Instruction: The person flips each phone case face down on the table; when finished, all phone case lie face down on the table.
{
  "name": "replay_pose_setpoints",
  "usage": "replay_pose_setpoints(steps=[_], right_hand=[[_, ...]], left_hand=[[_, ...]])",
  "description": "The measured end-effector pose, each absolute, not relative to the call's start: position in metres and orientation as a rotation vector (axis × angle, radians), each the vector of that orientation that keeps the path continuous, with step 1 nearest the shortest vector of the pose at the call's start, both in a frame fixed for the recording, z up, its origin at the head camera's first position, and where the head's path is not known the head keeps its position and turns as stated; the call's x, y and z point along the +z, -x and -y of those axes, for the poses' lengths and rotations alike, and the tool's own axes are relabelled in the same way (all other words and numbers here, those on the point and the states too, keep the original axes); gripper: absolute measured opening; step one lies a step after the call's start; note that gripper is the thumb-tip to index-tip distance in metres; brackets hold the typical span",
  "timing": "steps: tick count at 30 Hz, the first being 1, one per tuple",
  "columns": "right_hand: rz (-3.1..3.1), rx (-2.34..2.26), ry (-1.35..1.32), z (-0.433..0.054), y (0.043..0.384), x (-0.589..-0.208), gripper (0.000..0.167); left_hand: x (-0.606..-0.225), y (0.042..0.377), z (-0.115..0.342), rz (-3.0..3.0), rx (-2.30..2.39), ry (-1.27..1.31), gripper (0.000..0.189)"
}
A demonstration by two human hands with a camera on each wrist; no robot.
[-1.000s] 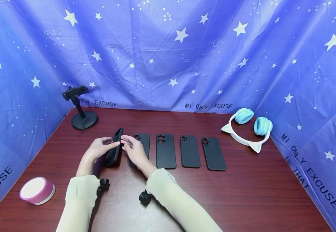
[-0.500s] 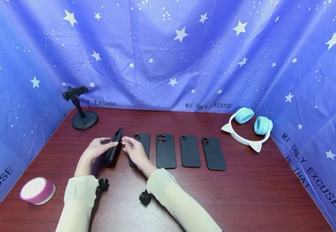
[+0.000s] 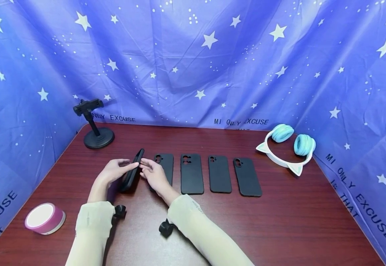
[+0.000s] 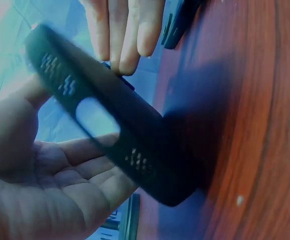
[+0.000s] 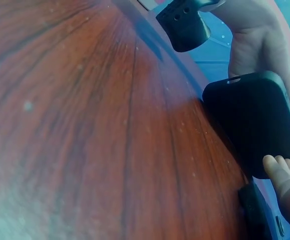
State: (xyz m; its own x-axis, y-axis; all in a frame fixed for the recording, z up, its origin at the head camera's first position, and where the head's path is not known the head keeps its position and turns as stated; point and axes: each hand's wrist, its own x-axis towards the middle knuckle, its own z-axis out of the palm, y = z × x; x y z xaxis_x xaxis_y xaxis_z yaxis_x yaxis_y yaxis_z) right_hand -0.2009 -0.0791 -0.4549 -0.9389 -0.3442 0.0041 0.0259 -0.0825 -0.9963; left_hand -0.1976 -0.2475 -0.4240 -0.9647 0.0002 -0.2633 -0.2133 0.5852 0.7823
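Note:
My left hand (image 3: pixel 112 170) holds a black phone case (image 3: pixel 131 178) between thumb and fingers, propped tilted on its lower edge on the table. In the left wrist view, the end of this case (image 4: pixel 150 117) shows an oval port opening and rows of small speaker holes. My right hand (image 3: pixel 155 176) reaches in from the right, its nearly straight fingertips touching the case's side. The right wrist view has the case's dark back (image 5: pixel 250 120) facing the camera. Partly behind my right hand lies another black phone case (image 3: pixel 167 166), flat on the table.
More black phone cases (image 3: pixel 192 175) lie in a row to the right. Cat-ear headphones (image 3: pixel 281 161) sit at the back right, a black phone stand (image 3: pixel 98 137) at the back left. A pink and white round object (image 3: pixel 44 218) stands front left on the red-brown table (image 3: pixel 296 229).
My right fingertips, slightly apart from the held case half a second ago, now touch it. The case has tipped a little to the right. The row of cases stays put.

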Motion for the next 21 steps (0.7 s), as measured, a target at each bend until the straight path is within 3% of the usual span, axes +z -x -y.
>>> replay_pose_setpoints(steps=[11,21], right_hand=[[-1.944,-2.118,0.378,0.0764,0.201,-0.455,0.04],[-2.163,-1.91,0.413,0.077,0.1991,-0.4562,0.04]], left_hand=[[-0.4223,0.1988,0.2426,-2.533,1.332,0.186,0.082],[-0.4165,0.1954,0.2514,-2.388,1.563,0.156,0.069]])
